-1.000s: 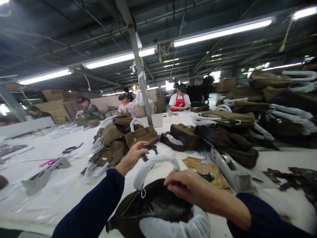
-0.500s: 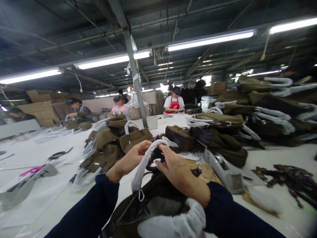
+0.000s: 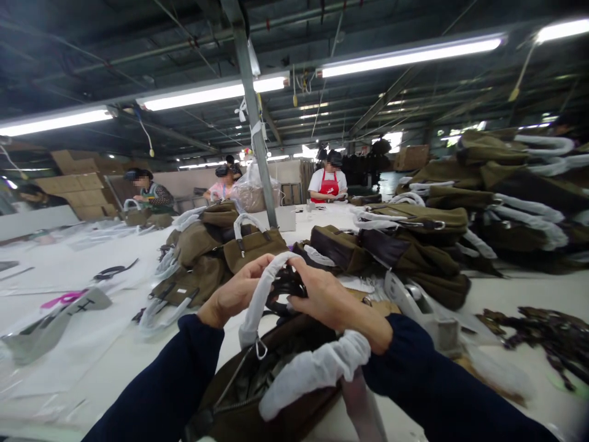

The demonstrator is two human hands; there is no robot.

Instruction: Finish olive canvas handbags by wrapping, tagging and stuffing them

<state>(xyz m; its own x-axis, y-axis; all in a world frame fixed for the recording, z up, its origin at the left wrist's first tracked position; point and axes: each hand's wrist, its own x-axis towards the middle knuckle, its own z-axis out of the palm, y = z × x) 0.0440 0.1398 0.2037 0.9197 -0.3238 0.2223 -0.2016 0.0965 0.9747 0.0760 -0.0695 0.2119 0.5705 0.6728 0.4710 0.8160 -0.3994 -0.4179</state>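
Note:
An olive-brown handbag (image 3: 317,408) stands before me with its zipped top open. White wrapping covers its far handle (image 3: 263,288) and its near handle (image 3: 317,371). Between my hands, just beyond the far handle, is a dark coiled strap (image 3: 288,283). My left hand (image 3: 237,291) reaches behind that handle, fingers bent at the coil and partly hidden. On the other side, my right hand (image 3: 324,291) closes round the coil, its thumb below and its fingertips close to the wrapped handle. A metal zip pull (image 3: 261,348) hangs at the handle's base.
Piled olive bags lie ahead to the left (image 3: 197,279) and high on the right (image 3: 519,202). A grey metal tape dispenser (image 3: 432,319) and dark straps (image 3: 534,337) lie to my right. Several people sit further back, one in a red apron (image 3: 327,185).
My hands and the far handle have shifted slightly left and up in view. The near handle sits higher, and more of the bag's opening shows.

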